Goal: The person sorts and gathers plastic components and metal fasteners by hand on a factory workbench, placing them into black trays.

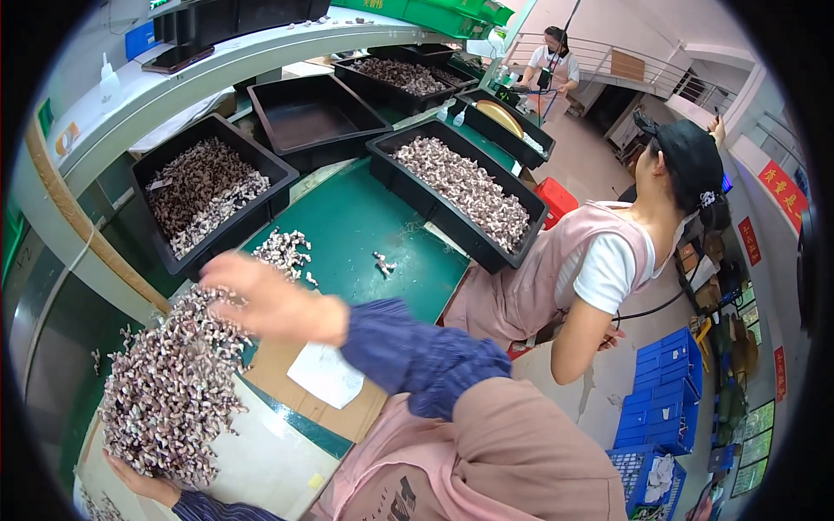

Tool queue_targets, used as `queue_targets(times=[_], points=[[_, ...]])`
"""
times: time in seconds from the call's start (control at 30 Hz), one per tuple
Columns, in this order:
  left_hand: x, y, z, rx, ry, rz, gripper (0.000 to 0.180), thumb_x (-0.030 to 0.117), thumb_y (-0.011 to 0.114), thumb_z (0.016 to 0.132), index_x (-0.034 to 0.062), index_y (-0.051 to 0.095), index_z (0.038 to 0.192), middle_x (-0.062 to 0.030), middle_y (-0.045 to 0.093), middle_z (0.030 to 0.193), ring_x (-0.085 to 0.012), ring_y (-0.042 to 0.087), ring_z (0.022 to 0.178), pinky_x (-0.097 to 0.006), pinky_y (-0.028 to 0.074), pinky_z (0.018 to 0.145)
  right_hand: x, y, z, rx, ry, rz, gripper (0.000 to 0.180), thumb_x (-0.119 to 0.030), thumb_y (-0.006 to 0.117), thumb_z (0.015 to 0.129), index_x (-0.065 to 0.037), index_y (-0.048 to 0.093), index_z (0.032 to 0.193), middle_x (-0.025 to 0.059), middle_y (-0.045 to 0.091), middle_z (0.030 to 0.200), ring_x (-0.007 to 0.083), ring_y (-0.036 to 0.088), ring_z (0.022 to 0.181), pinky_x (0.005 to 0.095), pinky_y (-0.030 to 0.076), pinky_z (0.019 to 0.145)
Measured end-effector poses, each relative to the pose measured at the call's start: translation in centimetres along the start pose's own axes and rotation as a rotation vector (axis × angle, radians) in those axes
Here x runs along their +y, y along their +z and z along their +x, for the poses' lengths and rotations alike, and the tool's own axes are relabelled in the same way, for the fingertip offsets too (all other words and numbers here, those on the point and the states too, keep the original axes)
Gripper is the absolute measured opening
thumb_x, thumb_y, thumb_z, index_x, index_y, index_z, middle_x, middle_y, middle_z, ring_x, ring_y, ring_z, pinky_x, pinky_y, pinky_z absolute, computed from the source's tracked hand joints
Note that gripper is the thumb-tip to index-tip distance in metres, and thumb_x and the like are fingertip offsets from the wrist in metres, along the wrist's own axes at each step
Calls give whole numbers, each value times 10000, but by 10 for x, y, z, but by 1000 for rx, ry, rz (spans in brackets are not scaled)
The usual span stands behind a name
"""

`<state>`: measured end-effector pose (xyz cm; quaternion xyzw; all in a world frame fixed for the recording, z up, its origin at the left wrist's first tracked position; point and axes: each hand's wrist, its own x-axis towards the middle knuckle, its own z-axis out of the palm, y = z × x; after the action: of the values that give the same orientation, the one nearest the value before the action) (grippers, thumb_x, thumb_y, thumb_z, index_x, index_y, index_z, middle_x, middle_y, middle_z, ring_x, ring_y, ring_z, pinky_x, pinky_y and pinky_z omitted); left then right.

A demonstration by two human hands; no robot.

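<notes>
A large heap of small figure-like pieces, brownish purple and white, lies on a white board at the lower left. My left hand rests against the heap's near edge, fingers stretched out along it. Over the heap's far side is my right hand, slightly blurred, its fingers apart and no held piece visible. Beyond it, a smaller cluster of the same pieces lies on the green tabletop. A few pieces sit apart to the right. Under my right forearm are cardboard and a white paper.
Black bins of pieces stand at the far left and far right, with an empty black bin between. A white shelf arches overhead at left. One co-worker sits close at right; another person is farther back. Blue crates stand right.
</notes>
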<state>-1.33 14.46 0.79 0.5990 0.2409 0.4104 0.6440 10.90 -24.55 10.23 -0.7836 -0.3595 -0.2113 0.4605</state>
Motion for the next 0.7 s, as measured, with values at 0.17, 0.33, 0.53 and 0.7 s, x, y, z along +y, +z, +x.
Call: queue_targets(times=[0.17, 0.33, 0.53, 0.7], points=[[-1, -8, 1, -169, -225, -207, 652, 422, 419, 1049, 7, 345, 1547, -151, 401, 1562, -298, 400, 1424, -440, 300, 1185, 75, -131, -81, 366, 438, -407, 239, -128, 699, 871, -27, 697, 1088, 170, 691, 1067, 324, 684, 969, 403, 551, 836], [1, 1, 5, -131, -185, -70, 565, 379, 393, 1078, 55, 387, 1541, -110, 434, 1546, -251, 442, 1391, -387, 328, 1172, 113, -171, -152, 299, 691, -484, 298, -127, 680, 908, -23, 677, 1187, 149, 680, 1101, 268, 694, 937, 368, 559, 807], [-39, -54, 40, -260, 38, 245, 570, 374, 335, 1095, 7, 383, 1528, -127, 450, 1522, -242, 444, 1379, -371, 311, 1176, 104, -137, -176, 59, 589, -668, 432, -212, 778, 827, -78, 668, 1223, 186, 612, 1132, 374, 568, 1083, 433, 484, 925], [-43, -51, 32, -296, 40, 299, 629, 443, 248, 1112, 7, 308, 1562, -146, 371, 1580, -263, 359, 1443, -370, 239, 1205, 107, -128, -186, 141, 562, -594, 318, -70, 751, 821, -32, 683, 1129, 160, 581, 961, 338, 614, 848, 417, 512, 753]])
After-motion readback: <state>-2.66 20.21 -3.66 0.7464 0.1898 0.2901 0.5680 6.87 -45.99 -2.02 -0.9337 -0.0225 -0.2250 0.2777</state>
